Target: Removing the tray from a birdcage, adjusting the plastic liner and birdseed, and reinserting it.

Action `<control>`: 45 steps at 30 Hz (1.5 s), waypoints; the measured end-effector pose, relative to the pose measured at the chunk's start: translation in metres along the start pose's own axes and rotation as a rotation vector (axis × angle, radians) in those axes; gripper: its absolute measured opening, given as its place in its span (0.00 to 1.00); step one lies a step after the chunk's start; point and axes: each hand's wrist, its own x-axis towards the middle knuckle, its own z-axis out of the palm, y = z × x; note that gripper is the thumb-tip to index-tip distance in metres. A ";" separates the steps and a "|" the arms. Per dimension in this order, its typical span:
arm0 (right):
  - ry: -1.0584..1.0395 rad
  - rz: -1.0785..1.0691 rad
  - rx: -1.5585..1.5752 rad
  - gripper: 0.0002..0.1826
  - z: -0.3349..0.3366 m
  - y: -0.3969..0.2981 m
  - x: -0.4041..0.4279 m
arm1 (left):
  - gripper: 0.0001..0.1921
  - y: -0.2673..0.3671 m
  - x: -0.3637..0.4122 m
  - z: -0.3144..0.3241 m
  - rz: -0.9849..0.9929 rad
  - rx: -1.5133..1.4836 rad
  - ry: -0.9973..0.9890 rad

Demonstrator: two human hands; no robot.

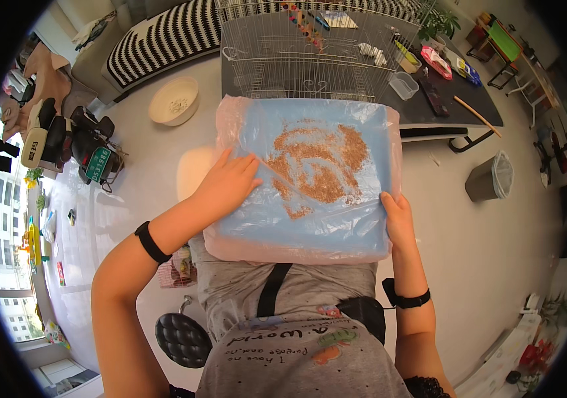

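A shallow blue tray (263, 226) wrapped in thin, translucent pinkish plastic film (298, 254) is in front of my body. Brown granules (330, 184) are spread in uneven patches across its middle, seen through the film. My left hand (231, 181) lies on the film at the tray's left side, where a diagonal crease runs from near its fingertips over the granules. Whether those fingers pinch the film is unclear. My right hand (400, 219) grips the tray's right edge through the film, thumb on top and the other fingers mostly hidden.
Beyond the tray, a wire cage (308, 64) stands on a dark table (462, 107), with a clear plastic container (404, 85) and a wooden stick (477, 117). A cream basin (174, 102), lined trash bin (487, 179), black stool (184, 341) and electric scooter (79, 134) stand around.
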 end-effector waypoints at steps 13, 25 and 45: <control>-0.049 0.044 0.027 0.14 0.018 -0.007 -0.003 | 0.36 0.049 0.061 0.000 0.387 0.071 0.142; -0.107 0.033 0.058 0.15 0.026 -0.002 -0.007 | 0.40 0.051 0.140 0.019 0.229 -0.037 0.044; 0.000 0.024 0.067 0.14 0.007 0.000 0.000 | 0.37 0.004 0.034 -0.011 0.113 0.119 0.029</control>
